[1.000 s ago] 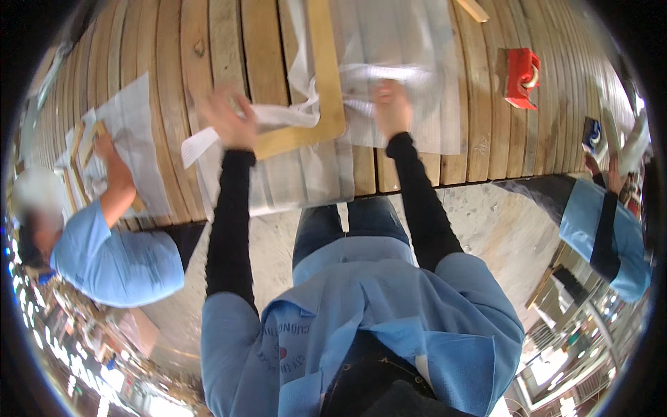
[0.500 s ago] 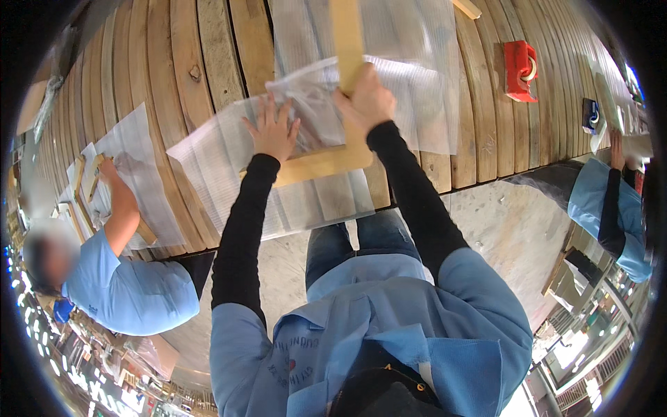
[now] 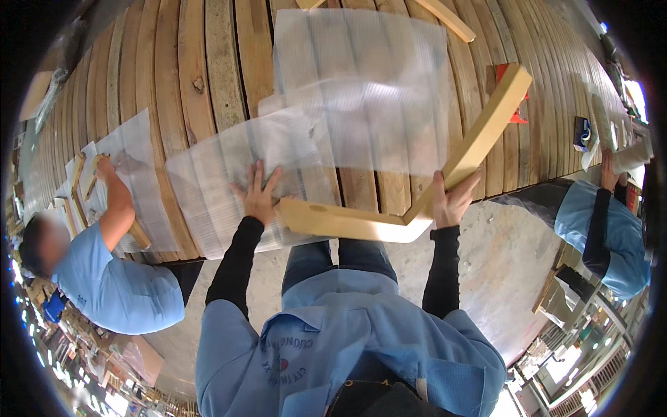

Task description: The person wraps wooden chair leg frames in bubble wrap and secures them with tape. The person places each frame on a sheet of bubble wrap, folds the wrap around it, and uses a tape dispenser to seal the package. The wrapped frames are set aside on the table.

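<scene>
An L-shaped wooden frame piece [image 3: 479, 132], pale and flat-sided, is gripped at its long arm by my right hand [image 3: 455, 200], close to the corner. Its short arm reaches left along the table's near edge, and that end comes up beside my left hand [image 3: 258, 200]. My left hand lies with fingers spread on a translucent ribbed foam sheet [image 3: 215, 177]. A second such sheet [image 3: 396, 132] lies farther off and to the right, meeting the first near the middle.
The slatted wooden table [image 3: 187, 90] carries a red tape dispenser [image 3: 518, 115], partly behind the frame piece, a blue dispenser [image 3: 582, 133], and a wooden strip [image 3: 448, 19]. At left a co-worker [image 3: 118, 278] handles wood pieces on foam; another person [image 3: 597, 222] stands at right.
The L-shaped piece has swung right and toward me, off the foam, with my right hand still on it. My left hand has shifted slightly nearer, staying on the sheet.
</scene>
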Motion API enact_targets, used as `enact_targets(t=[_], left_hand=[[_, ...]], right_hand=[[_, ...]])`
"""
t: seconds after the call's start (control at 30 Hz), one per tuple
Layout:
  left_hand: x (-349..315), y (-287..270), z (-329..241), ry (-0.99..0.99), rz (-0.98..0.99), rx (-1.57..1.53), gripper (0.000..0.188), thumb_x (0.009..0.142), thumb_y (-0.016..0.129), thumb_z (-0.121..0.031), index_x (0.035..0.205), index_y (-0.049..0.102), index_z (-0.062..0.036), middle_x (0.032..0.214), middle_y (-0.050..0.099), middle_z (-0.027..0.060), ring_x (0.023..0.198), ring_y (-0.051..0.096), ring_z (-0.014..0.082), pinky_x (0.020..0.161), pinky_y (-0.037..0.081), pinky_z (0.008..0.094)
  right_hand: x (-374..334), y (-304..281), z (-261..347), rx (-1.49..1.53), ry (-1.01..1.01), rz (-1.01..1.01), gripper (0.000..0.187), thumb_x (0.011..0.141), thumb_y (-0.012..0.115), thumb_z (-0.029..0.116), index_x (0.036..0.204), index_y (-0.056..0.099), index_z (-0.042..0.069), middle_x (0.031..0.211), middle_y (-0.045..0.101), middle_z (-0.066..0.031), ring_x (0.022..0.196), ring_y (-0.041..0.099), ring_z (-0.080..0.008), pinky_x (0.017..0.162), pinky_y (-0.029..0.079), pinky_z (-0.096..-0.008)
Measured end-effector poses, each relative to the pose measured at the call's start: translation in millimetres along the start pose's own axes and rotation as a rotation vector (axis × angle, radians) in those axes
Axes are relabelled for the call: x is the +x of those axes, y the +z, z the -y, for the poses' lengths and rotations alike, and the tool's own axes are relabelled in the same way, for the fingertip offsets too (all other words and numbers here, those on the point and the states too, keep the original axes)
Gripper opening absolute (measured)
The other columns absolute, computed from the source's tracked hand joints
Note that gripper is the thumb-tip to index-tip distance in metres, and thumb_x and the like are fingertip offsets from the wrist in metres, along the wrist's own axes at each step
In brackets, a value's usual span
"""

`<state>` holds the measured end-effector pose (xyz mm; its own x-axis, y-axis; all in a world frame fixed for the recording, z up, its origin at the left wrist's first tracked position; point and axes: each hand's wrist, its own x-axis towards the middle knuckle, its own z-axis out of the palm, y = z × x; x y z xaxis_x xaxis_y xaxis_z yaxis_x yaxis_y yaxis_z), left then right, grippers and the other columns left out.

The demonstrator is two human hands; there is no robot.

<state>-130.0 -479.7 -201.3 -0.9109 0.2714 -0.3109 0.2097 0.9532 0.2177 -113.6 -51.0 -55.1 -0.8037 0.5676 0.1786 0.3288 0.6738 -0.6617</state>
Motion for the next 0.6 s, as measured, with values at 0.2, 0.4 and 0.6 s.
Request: enact_targets(t=[0.2, 0.4, 0.6], left_hand=[[2.0, -35.1, 67.9, 0.085, -0.007, 0.156, 0.062, 0.096, 0.060, -0.035, 0.154, 0.039, -0.0423, 0.168, 0.016, 0.0129, 0.154, 0.015, 0.0392, 0.113, 0.013, 0.0776], [43.2, -52.3, 93.0, 0.121, 0.022, -0.382, 0.051, 0.108, 0.031, -0.050, 0.152, 0.047, -0.0305, 0.161, 0.036, 0.0152, 0.154, 0.020, 0.0349, 0.120, 0.014, 0.0632], [85.7, -48.8, 68.2, -0.015, -0.386, -0.363, 0.059, 0.103, 0.039, -0.058, 0.154, 0.044, -0.0276, 0.161, 0.038, 0.0112, 0.152, 0.027, 0.0333, 0.120, 0.000, 0.0651]], right_hand=[[-36.1, -63.6, 22.5, 0.101, 0.059, -0.063, 0.067, 0.082, 0.077, 0.025, 0.127, 0.039, -0.006, 0.093, 0.065, -0.0304, 0.084, 0.069, -0.0436, 0.071, 0.054, -0.0449], [-60.9, -127.6, 38.9, 0.091, 0.163, -0.182, 0.062, 0.082, 0.075, 0.029, 0.120, 0.038, -0.003, 0.085, 0.065, -0.0298, 0.080, 0.067, -0.0497, 0.068, 0.054, -0.0510], [-81.4, -128.8, 52.0, -0.048, 0.144, -0.276, 0.061, 0.082, 0.075, 0.031, 0.119, 0.038, 0.000, 0.090, 0.065, -0.0324, 0.085, 0.065, -0.0524, 0.073, 0.053, -0.0534]])
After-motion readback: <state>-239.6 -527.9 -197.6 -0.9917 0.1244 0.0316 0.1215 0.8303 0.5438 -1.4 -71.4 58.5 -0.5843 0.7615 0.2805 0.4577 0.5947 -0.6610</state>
